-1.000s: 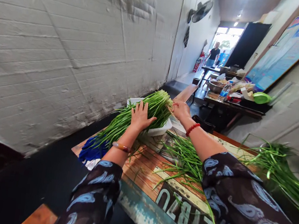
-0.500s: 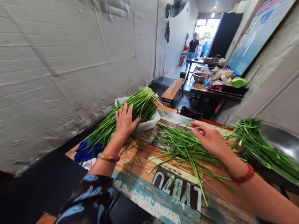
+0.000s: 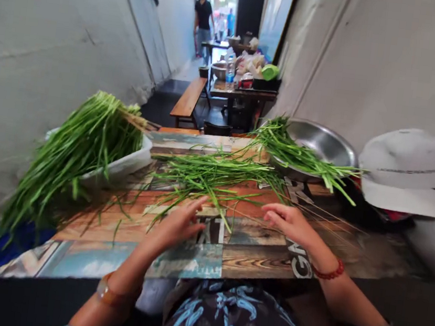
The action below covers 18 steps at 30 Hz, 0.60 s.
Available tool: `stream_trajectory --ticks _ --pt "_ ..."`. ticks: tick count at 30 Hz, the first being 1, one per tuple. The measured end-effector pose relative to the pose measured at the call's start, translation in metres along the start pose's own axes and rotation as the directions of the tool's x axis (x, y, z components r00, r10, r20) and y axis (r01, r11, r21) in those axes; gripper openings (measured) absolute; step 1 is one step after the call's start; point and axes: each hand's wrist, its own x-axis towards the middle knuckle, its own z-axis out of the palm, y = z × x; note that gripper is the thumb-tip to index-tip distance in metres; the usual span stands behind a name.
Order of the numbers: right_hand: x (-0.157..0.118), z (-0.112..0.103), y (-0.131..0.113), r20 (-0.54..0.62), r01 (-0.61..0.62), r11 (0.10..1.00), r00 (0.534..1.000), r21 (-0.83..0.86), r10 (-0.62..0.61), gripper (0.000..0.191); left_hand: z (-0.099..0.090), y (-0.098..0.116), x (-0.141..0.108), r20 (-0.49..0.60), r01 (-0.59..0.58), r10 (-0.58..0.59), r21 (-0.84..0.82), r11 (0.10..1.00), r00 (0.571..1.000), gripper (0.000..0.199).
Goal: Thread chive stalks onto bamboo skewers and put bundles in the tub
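Note:
Long green chives (image 3: 216,171) lie in a loose, spread-out layer on the patterned wood table (image 3: 253,262). My left hand (image 3: 182,222) is just in front of them, its fingers apart and nothing in it. Level with it on the other side, my right hand (image 3: 289,222) hovers near the right end of the layer, fingers loosely stretched and empty. At the left, a thick heap of chives (image 3: 82,136) overflows a white plastic tub (image 3: 122,167). A smaller bunch of chives (image 3: 283,144) rests over the edge of a steel basin (image 3: 336,143) at the right.
A white cap (image 3: 404,159) sits on something dark at the right. Blue cloth (image 3: 9,246) lies at the table's left corner. Beyond are a wooden bench (image 3: 189,98) and another table with a bottle (image 3: 230,72) and bags. A person (image 3: 203,18) stands near the bright doorway.
The view has turned right, bringing the cap into sight. My left hand has left the heap at the tub and come back before the loose chives. My right hand has drawn nearer to me.

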Motion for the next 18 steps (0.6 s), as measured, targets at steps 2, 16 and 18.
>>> stream_trajectory --ticks 2,16,18 --pt "-0.007 0.0 0.006 0.04 0.001 0.999 0.999 0.037 -0.003 0.037 0.021 0.012 0.012 0.07 -0.033 0.029 0.062 0.998 0.997 0.069" --pt "-0.032 -0.053 -0.006 -0.2 0.128 0.988 0.969 -0.084 -0.143 0.032 0.051 0.03 0.124 -0.2 -0.101 0.052 -0.241 0.965 0.978 0.038" --pt "-0.027 -0.086 -0.014 -0.348 0.126 0.974 0.919 -0.19 -0.187 0.033 0.044 0.034 0.113 -0.275 -0.039 -0.06 -0.342 0.939 0.959 0.038"
